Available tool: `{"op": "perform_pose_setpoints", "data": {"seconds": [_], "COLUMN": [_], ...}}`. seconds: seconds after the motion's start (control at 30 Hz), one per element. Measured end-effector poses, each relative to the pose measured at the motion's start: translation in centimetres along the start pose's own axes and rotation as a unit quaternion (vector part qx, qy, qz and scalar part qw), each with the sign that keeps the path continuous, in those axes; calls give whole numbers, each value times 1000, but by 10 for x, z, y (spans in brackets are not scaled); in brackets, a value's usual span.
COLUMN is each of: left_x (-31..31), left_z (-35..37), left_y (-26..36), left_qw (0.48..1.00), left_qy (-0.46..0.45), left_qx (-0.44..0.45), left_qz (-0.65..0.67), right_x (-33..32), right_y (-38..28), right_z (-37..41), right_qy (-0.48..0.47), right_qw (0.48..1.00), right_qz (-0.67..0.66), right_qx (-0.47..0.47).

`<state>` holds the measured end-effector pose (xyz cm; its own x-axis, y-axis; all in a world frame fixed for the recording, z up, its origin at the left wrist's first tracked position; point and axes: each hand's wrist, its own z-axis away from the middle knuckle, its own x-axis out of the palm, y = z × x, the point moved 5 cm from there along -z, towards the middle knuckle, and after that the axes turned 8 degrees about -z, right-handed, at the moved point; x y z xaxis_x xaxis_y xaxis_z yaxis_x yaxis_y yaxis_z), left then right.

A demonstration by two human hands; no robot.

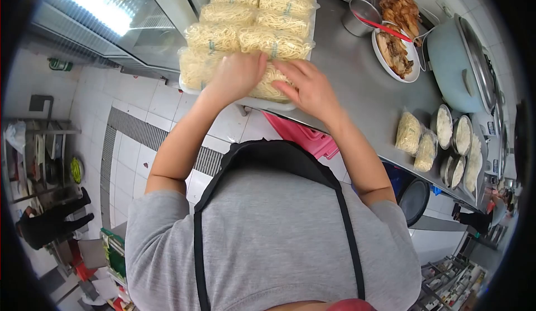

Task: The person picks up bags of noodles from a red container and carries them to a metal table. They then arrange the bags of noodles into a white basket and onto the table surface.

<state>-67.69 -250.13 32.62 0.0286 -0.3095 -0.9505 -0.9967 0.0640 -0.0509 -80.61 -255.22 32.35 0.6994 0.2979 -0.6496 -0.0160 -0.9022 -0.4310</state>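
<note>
Clear plastic bags of pale yellow noodles lie in two columns on a white tray. Both my hands are over the bag of noodles in the nearest row. My left hand is closed, with its fingers curled at the top of this bag; the fingertips are partly hidden. From the other side my right hand reaches over the bag, thumb and fingers apart. Its fingertips are at the plastic, close to my left hand.
On the steel counter are a metal pot, a red-handled utensil, a white dish of cooked meat and a large blue cooker. Smaller noodle bags and bowls stand right. Below is a pink stool. Two people are farther off.
</note>
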Motion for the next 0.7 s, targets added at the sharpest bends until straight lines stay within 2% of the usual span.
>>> {"op": "perform_pose_setpoints", "data": {"seconds": [0.07, 0.1, 0.13, 0.17, 0.2, 0.3, 0.37, 0.4, 0.47, 0.5, 0.57, 0.6, 0.63, 0.7], "left_x": [-3, 1, -9, -24, -21, -1, 2, 5, 10, 13, 11, 11, 11, 13], "left_z": [-6, -4, -2, 6, 11, 7, 3, -1, -2, 0, 1, 0, -1, -1], "left_y": [-1, 2, 5, 9, 13, 25, 24, 22, 20, 19, 21, 21, 20, 19], "left_qw": [992, 992, 993, 960, 975, 982, 985, 988, 989, 990, 992, 993, 993, 992], "left_qy": [-84, -83, 101, 279, 218, 183, 163, 146, 142, 133, 129, 119, 112, 124], "left_qx": [-92, -88, -59, -24, -21, -41, -40, -47, -35, -37, -10, -18, -27, -29], "left_qz": [26, 26, 13, 3, 31, 31, 33, 31, 32, 19, 12, 13, 13, 17], "right_x": [6, 6, 7, 9, 9, 18, 13, 8, -15, -36, -101, -141, -176, -222], "right_y": [10, 10, 12, 14, 18, 32, 40, 43, 46, 58, 93, 110, 124, 141], "right_z": [-5, -6, -7, -9, -11, -10, 1, 13, 43, 66, 125, 157, 193, 263], "right_qy": [-29, -27, -36, -42, -40, -95, -3, 1, 175, 224, 292, 270, 235, 196], "right_qw": [999, 999, 997, 995, 995, 989, 990, 990, 970, 960, 902, 857, 813, 685], "right_qz": [6, 8, 25, 41, 44, 20, -91, -79, -91, 38, 270, 350, 436, 402], "right_qx": [41, 42, 57, 76, 84, 114, 109, 121, 144, 162, 170, 265, 308, 574]}}
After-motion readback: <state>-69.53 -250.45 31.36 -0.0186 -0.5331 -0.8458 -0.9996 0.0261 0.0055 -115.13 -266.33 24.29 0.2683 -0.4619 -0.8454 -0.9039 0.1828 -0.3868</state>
